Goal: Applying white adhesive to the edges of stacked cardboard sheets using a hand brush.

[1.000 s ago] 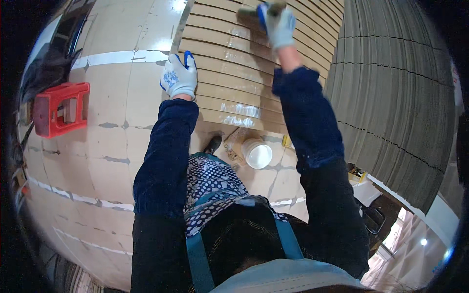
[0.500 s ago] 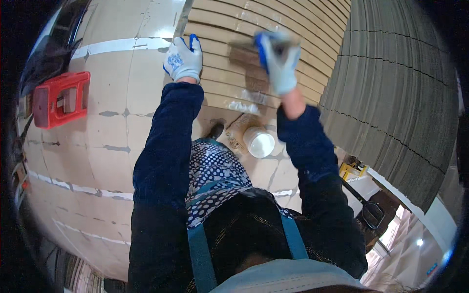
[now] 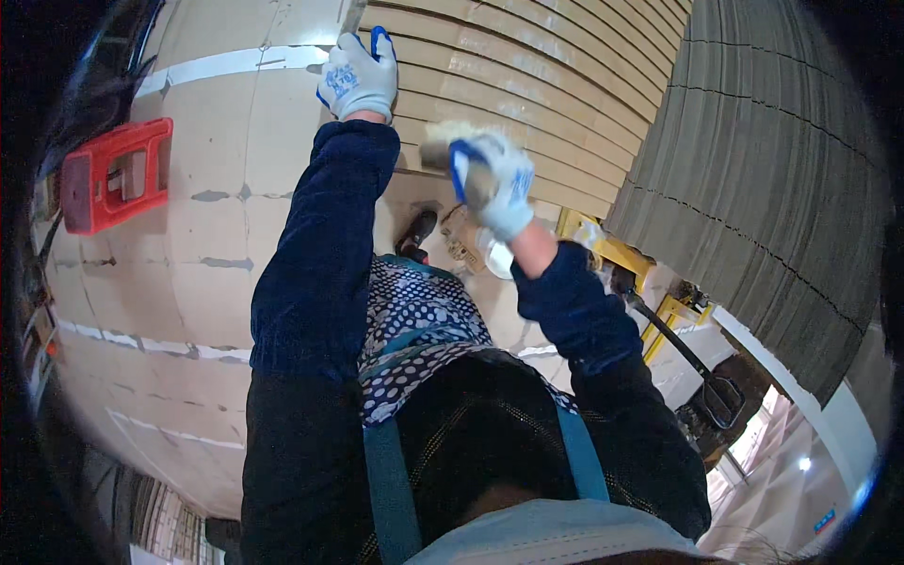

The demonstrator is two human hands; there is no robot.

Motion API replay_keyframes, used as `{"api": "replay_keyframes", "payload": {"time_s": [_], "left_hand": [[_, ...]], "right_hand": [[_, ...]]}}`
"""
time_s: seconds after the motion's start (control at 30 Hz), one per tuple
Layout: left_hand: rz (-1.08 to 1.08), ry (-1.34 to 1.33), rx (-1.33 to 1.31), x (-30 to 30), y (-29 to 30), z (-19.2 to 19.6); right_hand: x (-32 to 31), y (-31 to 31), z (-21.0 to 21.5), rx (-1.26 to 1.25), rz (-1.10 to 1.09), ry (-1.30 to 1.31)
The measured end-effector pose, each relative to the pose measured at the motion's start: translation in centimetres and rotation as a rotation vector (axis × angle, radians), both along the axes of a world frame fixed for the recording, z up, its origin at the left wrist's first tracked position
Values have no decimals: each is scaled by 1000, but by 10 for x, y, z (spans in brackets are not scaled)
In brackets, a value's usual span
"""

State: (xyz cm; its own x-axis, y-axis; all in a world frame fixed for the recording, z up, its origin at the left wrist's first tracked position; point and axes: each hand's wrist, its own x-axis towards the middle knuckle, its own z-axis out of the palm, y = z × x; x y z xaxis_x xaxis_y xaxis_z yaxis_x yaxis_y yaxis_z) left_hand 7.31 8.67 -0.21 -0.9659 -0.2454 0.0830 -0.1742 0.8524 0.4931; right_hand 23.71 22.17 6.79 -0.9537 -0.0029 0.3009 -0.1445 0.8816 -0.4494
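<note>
My right hand (image 3: 499,184), in a white glove with blue palm, is closed round a brush (image 3: 435,153) with pale bristles; motion blurs it. The brush is over the near left part of a stack of tan boards (image 3: 527,104), whose edges lie in rows. Shiny wet-looking streaks mark the boards. My left hand (image 3: 358,80), gloved alike, lies against the left edge of the stack, thumb and fingers apart. A white bucket (image 3: 499,260) stands on the floor below the stack, partly hidden by my right wrist.
A red plastic stool (image 3: 118,176) is on the tiled floor at left. To the right rises a tall stack of grey corrugated-looking sheets (image 3: 763,169). Yellow metal parts (image 3: 617,252) and a black-handled pallet jack (image 3: 678,339) are below it. My foot (image 3: 416,231) is near the bucket.
My right hand has swept the brush toward me and to the left across the boards. My left hand stays at the stack's edge. The yellow parts show more, the bucket less.
</note>
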Motion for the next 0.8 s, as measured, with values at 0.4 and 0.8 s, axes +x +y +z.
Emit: {"api": "replay_keyframes", "payload": {"time_s": [0.4,0.8], "left_hand": [[3,-17,49,-3,4,-7],[4,-20,18,-1,5,-3]], "right_hand": [[-31,7,-3,103,-103,85],[12,3,6,-122,-159,26]]}}
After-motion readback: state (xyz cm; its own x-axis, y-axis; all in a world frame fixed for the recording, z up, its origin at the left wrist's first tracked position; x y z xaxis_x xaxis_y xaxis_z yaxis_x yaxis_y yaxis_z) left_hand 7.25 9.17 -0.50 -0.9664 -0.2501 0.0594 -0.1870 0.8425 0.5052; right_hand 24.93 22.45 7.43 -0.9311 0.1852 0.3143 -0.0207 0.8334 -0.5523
